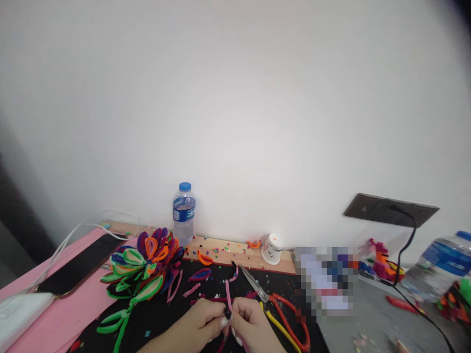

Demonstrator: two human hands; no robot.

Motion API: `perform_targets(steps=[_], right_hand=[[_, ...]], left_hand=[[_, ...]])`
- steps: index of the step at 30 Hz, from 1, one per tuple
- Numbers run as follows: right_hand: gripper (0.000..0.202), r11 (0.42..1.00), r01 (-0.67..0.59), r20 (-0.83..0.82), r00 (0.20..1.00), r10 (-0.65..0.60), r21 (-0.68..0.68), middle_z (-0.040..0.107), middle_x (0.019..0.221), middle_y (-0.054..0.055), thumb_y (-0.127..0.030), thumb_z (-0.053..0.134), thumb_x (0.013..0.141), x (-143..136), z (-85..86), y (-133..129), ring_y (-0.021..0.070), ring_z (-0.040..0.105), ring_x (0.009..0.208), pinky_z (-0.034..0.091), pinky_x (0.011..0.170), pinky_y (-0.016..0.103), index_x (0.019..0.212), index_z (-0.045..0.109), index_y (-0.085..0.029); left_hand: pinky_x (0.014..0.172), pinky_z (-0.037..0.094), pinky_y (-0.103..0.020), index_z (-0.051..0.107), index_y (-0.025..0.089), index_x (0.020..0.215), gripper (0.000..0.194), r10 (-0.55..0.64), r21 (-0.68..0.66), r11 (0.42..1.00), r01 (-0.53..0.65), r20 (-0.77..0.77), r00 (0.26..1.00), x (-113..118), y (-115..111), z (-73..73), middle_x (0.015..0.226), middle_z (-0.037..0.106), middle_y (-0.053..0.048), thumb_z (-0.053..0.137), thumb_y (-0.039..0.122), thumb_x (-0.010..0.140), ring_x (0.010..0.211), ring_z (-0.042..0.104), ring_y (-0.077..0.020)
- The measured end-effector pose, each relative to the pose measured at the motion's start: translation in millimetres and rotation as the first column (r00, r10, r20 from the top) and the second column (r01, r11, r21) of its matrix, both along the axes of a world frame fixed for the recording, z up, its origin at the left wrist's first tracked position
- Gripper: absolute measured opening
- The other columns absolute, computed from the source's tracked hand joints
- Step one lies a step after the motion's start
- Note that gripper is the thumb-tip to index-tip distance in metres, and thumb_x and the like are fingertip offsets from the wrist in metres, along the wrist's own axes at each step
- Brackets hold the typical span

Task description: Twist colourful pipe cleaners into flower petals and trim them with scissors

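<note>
Low in the middle of the view, my left hand [201, 323] and my right hand [250, 324] meet with fingertips pinched together. Between them is a pink pipe cleaner [228, 294] that stands upright, with a small black piece [227, 313] at the pinch. Both hands hold this piece of work; its lower part is hidden by the fingers. Scissors [290, 318] with red and yellow handles lie open just right of my right hand. A multicoloured pipe-cleaner flower [147, 260] with green leaves lies to the left on the black mat [165, 323].
A water bottle [184, 215] and an upturned paper cup [273, 249] stand by the wall. A phone [81, 264] and white cable lie on pink paper [91, 299] at left. Loose petals and bits are scattered about. Another bottle [441, 262] is at right, near a black cord [415, 235].
</note>
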State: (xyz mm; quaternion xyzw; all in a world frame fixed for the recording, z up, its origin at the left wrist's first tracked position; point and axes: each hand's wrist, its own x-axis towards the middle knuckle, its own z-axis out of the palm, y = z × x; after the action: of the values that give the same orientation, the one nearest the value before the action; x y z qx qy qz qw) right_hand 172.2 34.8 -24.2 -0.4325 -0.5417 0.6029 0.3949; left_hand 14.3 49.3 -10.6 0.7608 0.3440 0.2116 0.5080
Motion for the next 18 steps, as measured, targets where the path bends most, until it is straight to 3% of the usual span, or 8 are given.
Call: perform_targets(steps=[8, 18], right_hand=[[0.043, 0.998, 0.019, -0.084, 0.996, -0.024, -0.052, 0.038, 0.045, -0.006, -0.052, 0.057, 0.070, -0.5, -3.1, 2.2, 0.0046, 0.024, 0.042, 0.015, 0.041, 0.020, 0.053, 0.048, -0.014], [0.040, 0.995, 0.026, -0.168, 0.985, -0.042, -0.095, 0.042, 0.045, -0.004, -0.047, 0.059, 0.070, -2.9, 2.7, 1.8, 0.0036, 0.025, 0.038, 0.015, 0.039, 0.019, 0.053, 0.055, -0.011]], left_hand=[[0.051, 0.026, -0.018, 0.052, 0.015, 0.065, 0.033, 0.016, 0.053, 0.998, -0.017, 0.013, 1.000, 0.6, 0.1, 3.8, 0.054, 0.035, 0.006, 0.037, 0.035, 0.087, 0.053, 0.032, -0.0091], [0.061, 0.034, -0.017, 0.055, 0.015, 0.068, 0.034, 0.063, 0.175, 0.983, -0.059, -0.012, 0.998, 1.5, -2.4, 6.4, 0.063, 0.051, 0.002, 0.034, 0.030, 0.089, 0.062, 0.046, -0.0114]])
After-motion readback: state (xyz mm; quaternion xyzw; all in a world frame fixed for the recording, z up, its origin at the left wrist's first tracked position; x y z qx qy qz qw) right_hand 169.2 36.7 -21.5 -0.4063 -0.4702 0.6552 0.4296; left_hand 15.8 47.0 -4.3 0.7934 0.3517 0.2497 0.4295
